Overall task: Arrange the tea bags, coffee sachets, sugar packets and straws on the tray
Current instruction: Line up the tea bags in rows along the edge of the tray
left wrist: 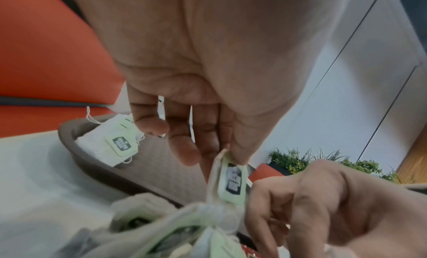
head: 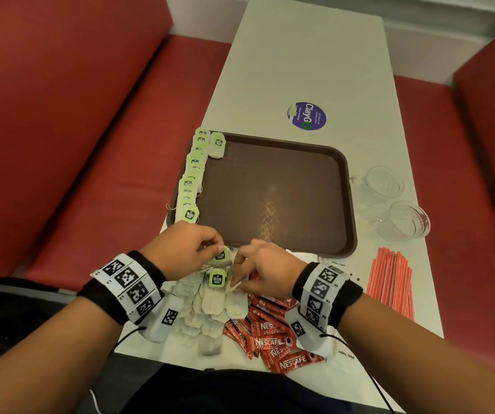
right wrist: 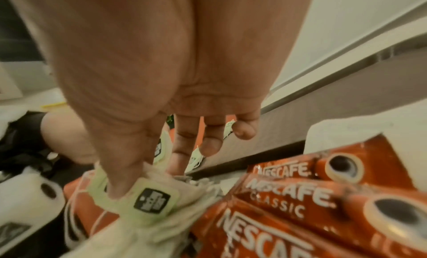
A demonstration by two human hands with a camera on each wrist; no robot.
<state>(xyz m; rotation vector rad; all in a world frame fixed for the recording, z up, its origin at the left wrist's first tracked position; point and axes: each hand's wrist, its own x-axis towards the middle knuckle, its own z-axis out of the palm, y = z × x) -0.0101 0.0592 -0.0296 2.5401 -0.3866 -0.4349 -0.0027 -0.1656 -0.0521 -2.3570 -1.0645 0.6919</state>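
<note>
A brown tray (head: pixel 273 186) lies mid-table with a row of green-tagged tea bags (head: pixel 192 177) along its left side. My left hand (head: pixel 216 250) pinches one tea bag (head: pixel 221 256) by its tag at the tray's near left corner; the left wrist view shows thumb and forefinger on that tea bag's tag (left wrist: pixel 233 181). Close beside it, my right hand (head: pixel 237 279) pinches another tea bag (right wrist: pixel 150 201) at the top of the loose tea bag pile (head: pixel 210 309). Red coffee sachets (head: pixel 273 336) lie to the pile's right, and red straws (head: pixel 389 282) lie further right. White sugar packets (head: pixel 334 263) peek out behind my right wrist.
Two clear glass cups (head: pixel 385 183) (head: pixel 406 222) stand right of the tray. A purple sticker (head: pixel 306 115) is on the white table beyond it. Red bench seats run along both sides. The tray's middle and right are bare.
</note>
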